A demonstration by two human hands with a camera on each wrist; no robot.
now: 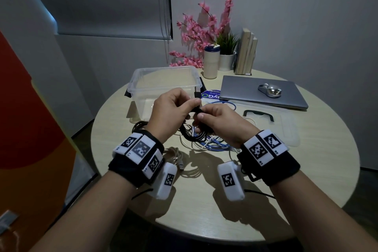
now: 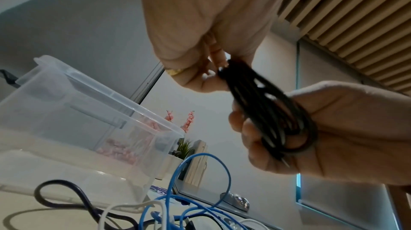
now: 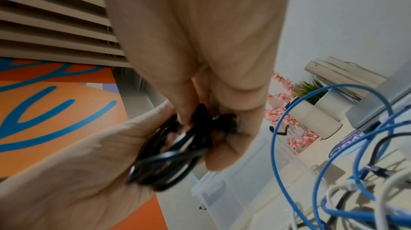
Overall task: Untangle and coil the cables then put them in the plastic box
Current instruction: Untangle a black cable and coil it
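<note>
My left hand [image 1: 189, 104] and right hand [image 1: 202, 117] meet above the table, and both grip a coiled black cable [image 1: 193, 132]. In the left wrist view the left hand's fingers [image 2: 206, 75] pinch the top of the black coil [image 2: 278, 119], while the right hand [image 2: 333, 128] is wrapped round its lower loops. A metal plug shows by the right hand's fingers [image 3: 233, 123]. Under the hands lie a tangled blue cable [image 1: 216, 145], white cables [image 1: 173, 153] and another black cable [image 1: 139, 125]. The clear plastic box [image 1: 163, 68] stands open just behind the hands.
The box's clear lid [image 1: 286, 129] with a black handle lies to the right. A closed laptop [image 1: 245, 92] with a mouse [image 1: 270, 89] on it sits at the back right. A tumbler [image 1: 211, 61], a potted plant, books and pink flowers [image 1: 200, 32] stand at the back edge.
</note>
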